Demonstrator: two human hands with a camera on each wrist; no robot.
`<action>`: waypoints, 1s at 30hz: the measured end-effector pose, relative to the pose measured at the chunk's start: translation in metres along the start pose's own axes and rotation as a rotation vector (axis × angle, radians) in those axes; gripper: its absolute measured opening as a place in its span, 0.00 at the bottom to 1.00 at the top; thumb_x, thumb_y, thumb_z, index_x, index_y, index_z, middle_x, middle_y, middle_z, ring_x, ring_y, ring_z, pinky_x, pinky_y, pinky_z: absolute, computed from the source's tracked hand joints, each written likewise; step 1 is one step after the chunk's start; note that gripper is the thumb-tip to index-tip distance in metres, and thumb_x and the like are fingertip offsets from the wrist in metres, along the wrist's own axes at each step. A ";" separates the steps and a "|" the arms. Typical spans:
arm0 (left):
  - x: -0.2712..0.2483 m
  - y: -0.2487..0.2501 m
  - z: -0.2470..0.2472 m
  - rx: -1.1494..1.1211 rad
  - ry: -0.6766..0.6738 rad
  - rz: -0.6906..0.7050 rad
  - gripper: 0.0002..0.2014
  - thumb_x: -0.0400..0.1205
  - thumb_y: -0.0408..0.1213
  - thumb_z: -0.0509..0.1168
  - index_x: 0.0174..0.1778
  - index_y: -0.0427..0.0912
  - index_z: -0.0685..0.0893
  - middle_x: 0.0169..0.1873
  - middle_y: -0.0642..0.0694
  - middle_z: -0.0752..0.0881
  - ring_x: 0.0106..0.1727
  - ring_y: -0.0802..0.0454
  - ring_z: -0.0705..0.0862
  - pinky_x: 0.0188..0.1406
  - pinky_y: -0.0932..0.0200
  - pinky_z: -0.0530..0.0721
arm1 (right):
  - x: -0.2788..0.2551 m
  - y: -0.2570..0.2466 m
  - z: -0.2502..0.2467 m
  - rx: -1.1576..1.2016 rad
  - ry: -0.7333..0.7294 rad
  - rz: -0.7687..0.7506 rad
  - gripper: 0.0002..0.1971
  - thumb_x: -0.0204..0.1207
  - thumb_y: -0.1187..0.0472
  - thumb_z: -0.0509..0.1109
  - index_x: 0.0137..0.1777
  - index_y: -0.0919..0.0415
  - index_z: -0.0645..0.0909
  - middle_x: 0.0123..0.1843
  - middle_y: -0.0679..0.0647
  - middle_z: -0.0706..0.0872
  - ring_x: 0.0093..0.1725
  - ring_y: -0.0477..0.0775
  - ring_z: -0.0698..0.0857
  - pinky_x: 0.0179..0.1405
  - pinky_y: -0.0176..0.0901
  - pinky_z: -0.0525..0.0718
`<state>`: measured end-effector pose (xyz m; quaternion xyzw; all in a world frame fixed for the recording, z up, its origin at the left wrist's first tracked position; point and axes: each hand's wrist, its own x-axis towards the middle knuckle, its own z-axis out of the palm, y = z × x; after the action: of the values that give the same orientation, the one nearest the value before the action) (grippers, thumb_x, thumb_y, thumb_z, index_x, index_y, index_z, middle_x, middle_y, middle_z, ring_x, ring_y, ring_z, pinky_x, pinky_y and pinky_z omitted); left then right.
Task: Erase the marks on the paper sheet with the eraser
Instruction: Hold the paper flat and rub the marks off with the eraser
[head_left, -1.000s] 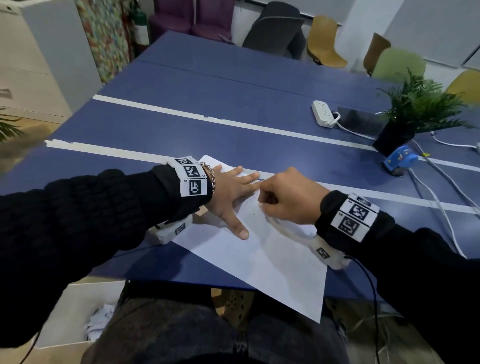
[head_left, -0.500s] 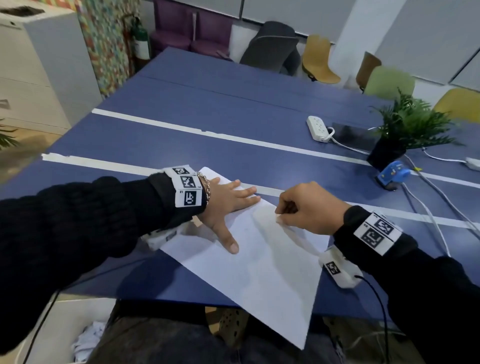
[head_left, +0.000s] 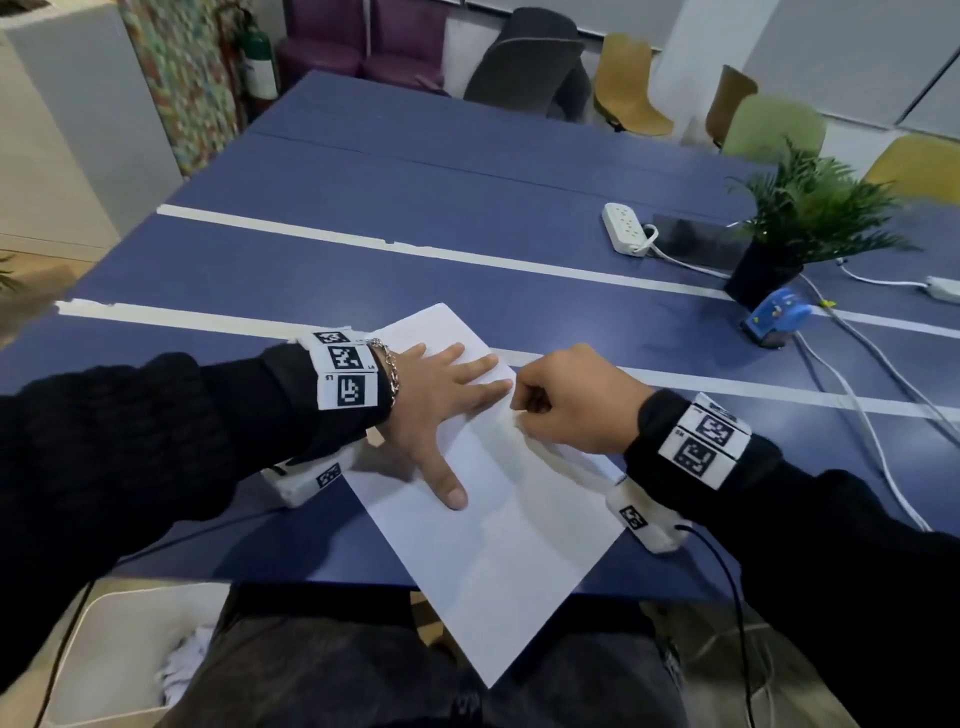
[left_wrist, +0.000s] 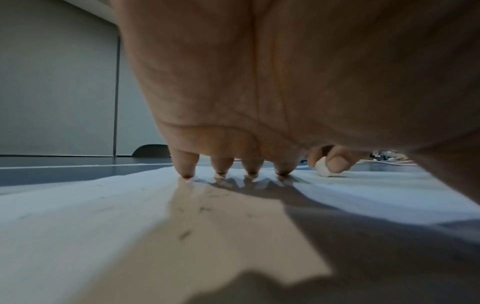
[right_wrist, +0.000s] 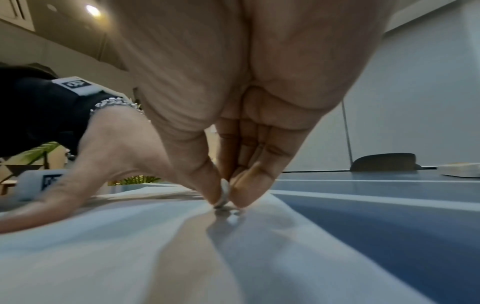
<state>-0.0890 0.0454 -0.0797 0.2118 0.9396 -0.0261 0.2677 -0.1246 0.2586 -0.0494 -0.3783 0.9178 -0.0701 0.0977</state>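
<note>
The eraser (right_wrist: 224, 194), pinched in the right hand (head_left: 574, 400), is pressing on the paper sheet (head_left: 498, 540) beside the left hand's fingertips (left_wrist: 187, 171). The left hand (head_left: 441, 400) is lying flat, fingers spread, pinning the sheet. Faint marks (left_wrist: 184, 234) are showing beneath its palm, so erasing is likely unfinished.
</note>
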 end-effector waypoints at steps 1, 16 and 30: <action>0.002 0.000 0.002 -0.006 0.009 0.001 0.73 0.61 0.85 0.70 0.89 0.65 0.29 0.91 0.54 0.29 0.92 0.38 0.32 0.87 0.26 0.39 | 0.002 -0.003 0.003 -0.008 0.024 0.010 0.02 0.72 0.57 0.73 0.43 0.52 0.87 0.34 0.42 0.87 0.37 0.44 0.83 0.44 0.45 0.87; 0.003 -0.002 0.001 0.010 -0.017 -0.029 0.73 0.59 0.87 0.68 0.87 0.67 0.26 0.90 0.55 0.27 0.91 0.39 0.31 0.88 0.26 0.39 | -0.002 -0.012 0.005 -0.054 -0.006 -0.030 0.04 0.74 0.58 0.72 0.38 0.51 0.84 0.33 0.44 0.87 0.36 0.48 0.83 0.40 0.46 0.86; 0.004 -0.001 0.001 0.015 -0.031 -0.042 0.73 0.60 0.87 0.69 0.87 0.67 0.25 0.89 0.56 0.27 0.91 0.39 0.31 0.88 0.26 0.39 | -0.013 -0.005 0.005 -0.089 0.007 -0.069 0.05 0.76 0.58 0.70 0.40 0.52 0.85 0.33 0.45 0.88 0.35 0.49 0.83 0.39 0.49 0.86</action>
<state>-0.0914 0.0458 -0.0826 0.1938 0.9392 -0.0422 0.2801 -0.1109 0.2639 -0.0518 -0.4133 0.9069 -0.0337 0.0749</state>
